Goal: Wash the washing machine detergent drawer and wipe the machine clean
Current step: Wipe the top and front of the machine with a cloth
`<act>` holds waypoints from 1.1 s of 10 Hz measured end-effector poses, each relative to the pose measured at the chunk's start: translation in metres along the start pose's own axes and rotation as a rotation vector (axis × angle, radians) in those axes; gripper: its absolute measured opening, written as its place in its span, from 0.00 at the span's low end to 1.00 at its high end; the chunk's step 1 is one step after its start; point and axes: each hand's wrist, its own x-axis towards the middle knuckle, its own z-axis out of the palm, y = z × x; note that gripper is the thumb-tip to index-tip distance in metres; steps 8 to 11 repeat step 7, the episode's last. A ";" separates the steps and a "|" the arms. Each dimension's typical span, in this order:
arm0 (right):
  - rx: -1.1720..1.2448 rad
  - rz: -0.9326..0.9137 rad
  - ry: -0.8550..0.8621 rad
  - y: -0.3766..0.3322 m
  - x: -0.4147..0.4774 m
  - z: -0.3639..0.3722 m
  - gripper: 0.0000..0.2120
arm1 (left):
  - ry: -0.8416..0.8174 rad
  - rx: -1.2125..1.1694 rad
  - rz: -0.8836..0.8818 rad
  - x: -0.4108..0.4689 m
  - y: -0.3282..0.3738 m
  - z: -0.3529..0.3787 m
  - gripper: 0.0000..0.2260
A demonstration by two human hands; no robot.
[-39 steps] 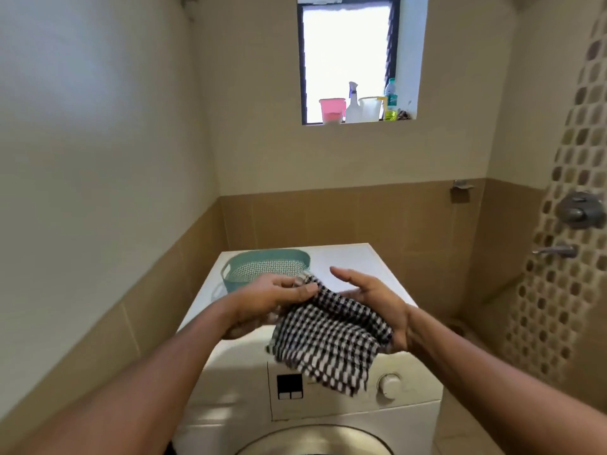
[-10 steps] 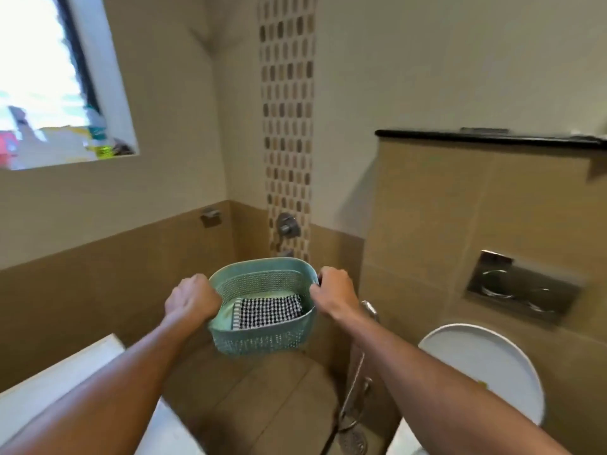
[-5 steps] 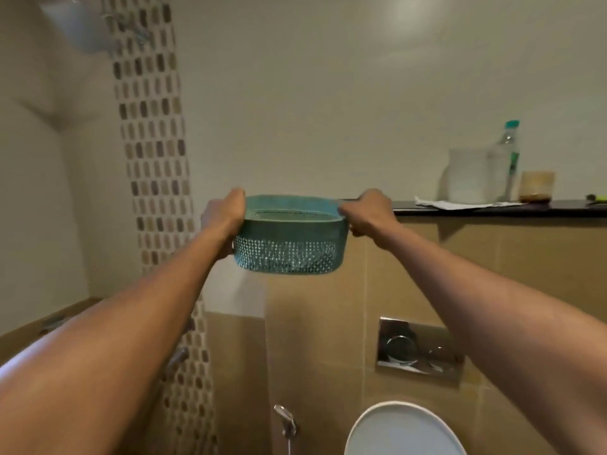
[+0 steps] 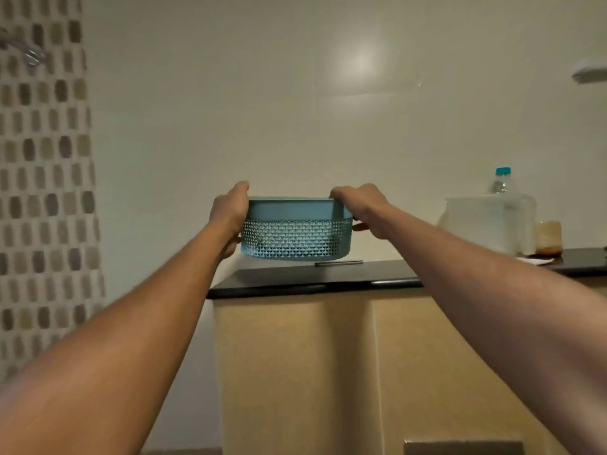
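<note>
Two hands' fingers (image 4: pixel 241 192) grip basket (image 4: pixel 295 229) ends, above ledge (image 4: pixel 295 279).

Dim, warm, low-contrast light. A soft round glare spot (image 4: pixel 361 62) is sitting on the wall at 1 o'clock. Mosaic tile strip (image 4: pixel 42 178) at 9 o'clock is smearing out of focus; the arms are stretching and blurring toward 7 and 5 o'clock from wide-angle distortion. The basket (image 4: pixel 295 229) is casting a faint shadow on the dark ledge (image 4: pixel 295 280), which is showing a thin sheen.
</note>
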 end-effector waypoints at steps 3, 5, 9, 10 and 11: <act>-0.063 0.029 0.043 0.051 0.030 0.042 0.18 | -0.043 0.046 -0.070 0.046 -0.076 0.005 0.31; -0.236 -0.046 0.181 0.055 0.029 0.053 0.23 | 0.053 0.194 0.042 0.050 -0.095 0.009 0.40; -0.367 -0.050 0.229 0.060 0.018 0.060 0.39 | 0.070 0.250 0.082 0.042 -0.102 0.009 0.43; -0.367 -0.050 0.229 0.060 0.018 0.060 0.39 | 0.070 0.250 0.082 0.042 -0.102 0.009 0.43; -0.367 -0.050 0.229 0.060 0.018 0.060 0.39 | 0.070 0.250 0.082 0.042 -0.102 0.009 0.43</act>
